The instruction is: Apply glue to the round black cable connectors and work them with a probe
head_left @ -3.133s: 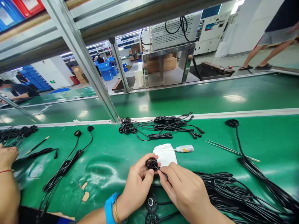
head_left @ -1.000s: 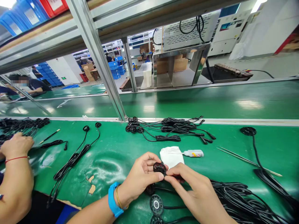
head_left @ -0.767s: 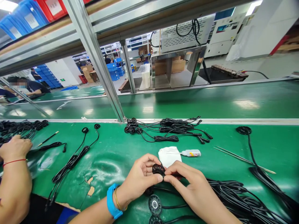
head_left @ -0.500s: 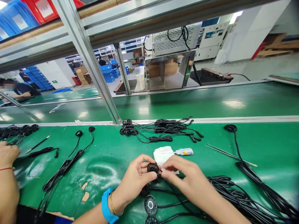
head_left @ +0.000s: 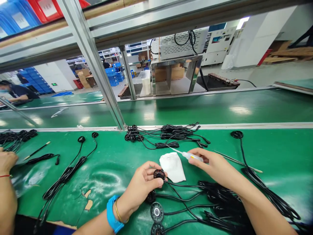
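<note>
Between the thumb and fingers of my left hand (head_left: 144,181) is a small round black cable head (head_left: 159,174), its black cable running off to the right. My right hand (head_left: 205,160) grips a small clear glue bottle (head_left: 189,155) with a long thin nozzle pointing left, raised above the mat. A folded white cloth (head_left: 174,168) lies flat between the two hands. Below my left hand, more round black heads sit in a column, one (head_left: 156,212) with a pale ring at its centre. Their cables lead to a coiled black bundle (head_left: 217,195), partly under my right forearm.
A pile of black cables (head_left: 168,135) lies by the bench's back rail. Metal tweezers (head_left: 244,163) and another cable (head_left: 259,182) are at right. More cables (head_left: 66,176) lie at left, near another person's hand (head_left: 7,161). A metal post (head_left: 97,75) rises behind. The green mat (head_left: 117,163) has tears.
My right hand has left the cable head, moved right and picked up the glue bottle from beside the cloth. My left hand still holds the cable head in nearly the same spot.
</note>
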`<state>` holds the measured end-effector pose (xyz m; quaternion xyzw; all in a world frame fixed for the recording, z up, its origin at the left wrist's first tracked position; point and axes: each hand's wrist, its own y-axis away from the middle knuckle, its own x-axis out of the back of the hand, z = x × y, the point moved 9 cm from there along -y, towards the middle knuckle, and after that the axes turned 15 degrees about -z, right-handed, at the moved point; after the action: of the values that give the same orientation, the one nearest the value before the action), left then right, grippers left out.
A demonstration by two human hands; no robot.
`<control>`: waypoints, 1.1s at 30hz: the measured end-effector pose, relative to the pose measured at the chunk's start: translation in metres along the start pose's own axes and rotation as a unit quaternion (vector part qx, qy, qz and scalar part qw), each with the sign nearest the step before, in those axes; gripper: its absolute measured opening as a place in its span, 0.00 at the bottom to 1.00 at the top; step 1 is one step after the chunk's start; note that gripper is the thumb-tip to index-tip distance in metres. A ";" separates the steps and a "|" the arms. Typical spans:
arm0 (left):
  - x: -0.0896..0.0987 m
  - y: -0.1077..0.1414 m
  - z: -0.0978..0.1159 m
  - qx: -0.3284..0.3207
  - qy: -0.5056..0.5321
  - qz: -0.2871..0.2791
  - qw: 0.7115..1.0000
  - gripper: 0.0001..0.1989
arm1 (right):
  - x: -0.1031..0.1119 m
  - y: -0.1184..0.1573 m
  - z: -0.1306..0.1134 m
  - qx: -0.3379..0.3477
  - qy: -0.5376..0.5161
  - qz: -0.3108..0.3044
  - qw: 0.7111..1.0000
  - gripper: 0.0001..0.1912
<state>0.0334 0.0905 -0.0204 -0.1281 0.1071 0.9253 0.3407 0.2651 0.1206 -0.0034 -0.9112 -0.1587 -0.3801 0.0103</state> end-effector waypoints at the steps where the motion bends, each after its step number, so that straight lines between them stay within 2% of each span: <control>1: 0.000 0.000 0.000 0.001 0.002 0.000 1.000 0.17 | 0.004 0.002 0.001 -0.016 -0.056 0.009 0.998 0.22; 3: 0.000 0.000 0.000 0.002 0.008 0.002 1.000 0.17 | 0.011 0.005 0.004 -0.046 -0.153 0.042 0.986 0.26; 6: 0.000 0.001 0.000 0.003 0.018 0.008 1.000 0.17 | 0.010 0.007 0.013 -0.073 -0.260 0.076 0.960 0.30; 9: 0.000 0.003 0.000 0.000 0.023 0.017 1.000 0.17 | 0.004 0.007 0.016 -0.075 -0.310 0.091 0.943 0.30; 12: -0.001 0.004 -0.001 -0.007 0.035 0.019 0.999 0.16 | -0.002 0.006 0.014 -0.071 -0.319 0.095 0.940 0.29; 16: 0.000 0.004 0.000 -0.018 0.044 0.029 0.998 0.16 | -0.007 0.004 0.007 -0.050 -0.294 0.077 0.951 0.26; 24: 0.001 0.004 0.000 -0.033 0.049 0.034 0.998 0.16 | -0.001 0.009 0.012 -0.064 -0.200 0.112 0.971 0.26; 33: 0.002 0.003 0.000 -0.032 0.038 0.048 0.998 0.16 | 0.010 0.020 -0.017 -0.040 -0.063 0.140 0.987 0.19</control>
<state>0.0305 0.0894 -0.0206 -0.1685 0.0967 0.9378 0.2876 0.2660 0.1024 0.0176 -0.9463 -0.0149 -0.3224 0.0164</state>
